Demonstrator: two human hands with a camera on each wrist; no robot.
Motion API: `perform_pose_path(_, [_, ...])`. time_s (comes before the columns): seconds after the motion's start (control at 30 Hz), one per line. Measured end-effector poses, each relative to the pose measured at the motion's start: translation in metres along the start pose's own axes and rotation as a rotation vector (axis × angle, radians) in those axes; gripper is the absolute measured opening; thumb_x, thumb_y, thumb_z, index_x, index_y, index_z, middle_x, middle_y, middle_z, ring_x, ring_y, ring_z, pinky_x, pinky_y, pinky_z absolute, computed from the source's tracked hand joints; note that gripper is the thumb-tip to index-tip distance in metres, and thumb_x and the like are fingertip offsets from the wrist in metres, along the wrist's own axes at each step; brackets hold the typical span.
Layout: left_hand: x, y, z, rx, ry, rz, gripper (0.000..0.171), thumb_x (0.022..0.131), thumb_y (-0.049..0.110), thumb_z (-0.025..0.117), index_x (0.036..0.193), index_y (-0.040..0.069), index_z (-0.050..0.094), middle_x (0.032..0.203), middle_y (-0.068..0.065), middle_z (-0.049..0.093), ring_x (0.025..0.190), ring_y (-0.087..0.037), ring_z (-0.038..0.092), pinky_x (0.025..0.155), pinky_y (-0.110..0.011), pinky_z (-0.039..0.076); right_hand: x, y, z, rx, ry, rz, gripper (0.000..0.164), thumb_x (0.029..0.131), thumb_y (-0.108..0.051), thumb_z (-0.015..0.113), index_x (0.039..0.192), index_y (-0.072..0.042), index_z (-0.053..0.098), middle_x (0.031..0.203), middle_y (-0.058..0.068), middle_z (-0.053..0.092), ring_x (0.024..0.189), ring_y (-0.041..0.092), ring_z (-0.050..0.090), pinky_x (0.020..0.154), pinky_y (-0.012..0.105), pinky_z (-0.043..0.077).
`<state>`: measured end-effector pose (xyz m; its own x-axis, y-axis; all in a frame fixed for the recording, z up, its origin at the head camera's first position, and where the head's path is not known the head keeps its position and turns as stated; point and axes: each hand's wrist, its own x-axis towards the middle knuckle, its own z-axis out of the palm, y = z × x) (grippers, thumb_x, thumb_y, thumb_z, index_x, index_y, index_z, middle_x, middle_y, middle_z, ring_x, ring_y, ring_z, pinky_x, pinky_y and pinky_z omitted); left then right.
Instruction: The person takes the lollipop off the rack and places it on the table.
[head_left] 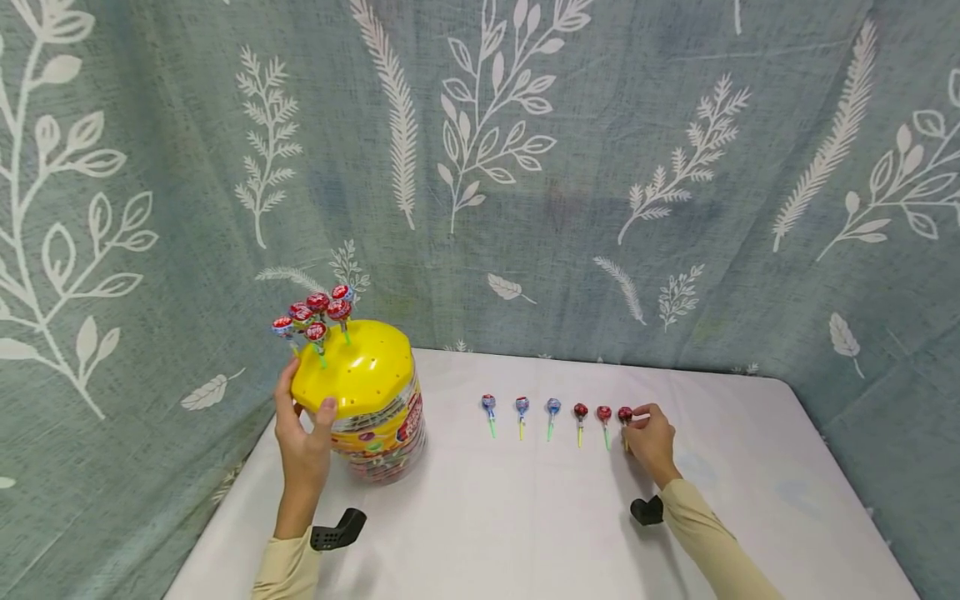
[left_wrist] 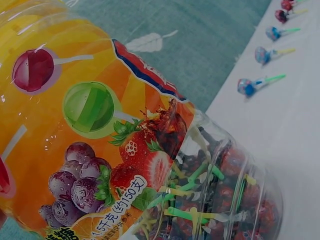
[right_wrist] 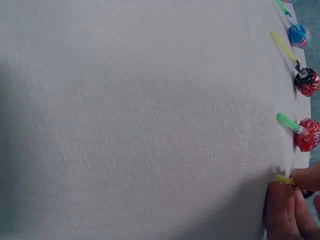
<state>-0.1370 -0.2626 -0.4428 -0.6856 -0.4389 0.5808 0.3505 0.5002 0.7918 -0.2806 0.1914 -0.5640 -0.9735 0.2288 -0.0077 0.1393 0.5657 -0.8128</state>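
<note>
Lollipops [head_left: 553, 407], six in all, form a spaced row running left to right across the white table [head_left: 517, 517] in front of me, candy heads away from me and sticks towards me. The three on the left have mostly blue wrappers and the three on the right have red or dark red ones, with green and yellow sticks alternating along the row. At its right end, my right hand [head_left: 652, 442] has thumb and fingers nearly closed together, pinching the dark red end lollipop [head_left: 626, 413] by its yellow stick, close under the candy; I cannot tell whether it touches the table. To the left of the row stands a big clear jar [head_left: 412, 429] with a yellow lid [head_left: 378, 362] dotted with small holes. My left hand [head_left: 303, 442] is curved round the near left edge of that lid, thumb at the front and fingers around the side, gripping it. At least six wrapped lollipops stand in a cluster [head_left: 317, 302] on the far left part of the lid, heads up. The jar's orange label [left_wrist: 90, 145] shows lollipops, grapes and strawberries, and beneath it more wrapped candies [left_wrist: 232, 195] with green and yellow sticks show through the plastic. Behind everything hangs a grey-green cloth [head_left: 525, 225] printed with white leaves.
</note>
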Motion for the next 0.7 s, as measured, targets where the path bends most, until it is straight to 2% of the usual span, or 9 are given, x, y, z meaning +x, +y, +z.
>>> perform_pose_path(0.1, [-0.001,0.014,0.001,-0.01,-0.002,-0.001,0.065,0.086,0.016,0.051,0.147,0.011,0.028,0.144,-0.01,0.037,0.118,-0.004,0.039,0.099,-0.024,0.028,0.001,-0.001,-0.002,-0.011,-0.005,0.016,0.035,0.074,0.0,0.064,0.106,0.003,0.052,0.084,0.018,0.062,0.06,0.021,0.057,0.049,0.029,0.046])
perform_pose_path(0.17, [-0.002,0.015,0.002,-0.011,-0.004,-0.007,0.065,0.086,0.016,0.051,0.147,0.013,0.028,0.144,-0.008,0.038,0.117,-0.005,0.039,0.099,-0.025,0.028,0.001,-0.002,-0.003,-0.015,-0.002,0.022,0.034,0.074,0.0,0.064,0.105,0.003,0.052,0.084,0.018,0.061,0.062,0.022,0.056,0.049,0.029,0.045])
perform_pose_path(0.4, [0.001,-0.019,0.002,0.004,0.015,-0.015,0.067,0.086,0.017,0.052,0.148,0.02,0.028,0.145,-0.003,0.037,0.119,-0.007,0.039,0.098,-0.023,0.028,-0.001,-0.011,-0.006,-0.018,0.039,-0.04,0.028,0.077,-0.005,0.066,0.102,0.002,0.056,0.082,0.015,0.059,0.069,0.025,0.054,0.051,0.028,0.042])
perform_pose_path(0.57, [0.001,-0.026,0.002,-0.011,0.022,-0.007,0.067,0.085,0.017,0.052,0.148,0.021,0.028,0.145,-0.002,0.037,0.12,-0.008,0.039,0.098,-0.023,0.028,-0.003,-0.024,-0.007,0.048,0.055,-0.117,0.026,0.076,-0.004,0.069,0.1,0.003,0.059,0.081,0.016,0.061,0.067,0.021,0.056,0.054,0.026,0.044])
perform_pose_path(0.7, [0.002,-0.022,0.003,-0.015,0.012,0.002,0.068,0.085,0.017,0.052,0.148,0.021,0.028,0.146,-0.001,0.036,0.121,-0.008,0.039,0.098,-0.024,0.028,-0.005,-0.039,-0.007,0.07,0.056,-0.169,0.025,0.077,-0.002,0.069,0.1,0.004,0.06,0.081,0.015,0.061,0.069,0.02,0.056,0.055,0.024,0.044])
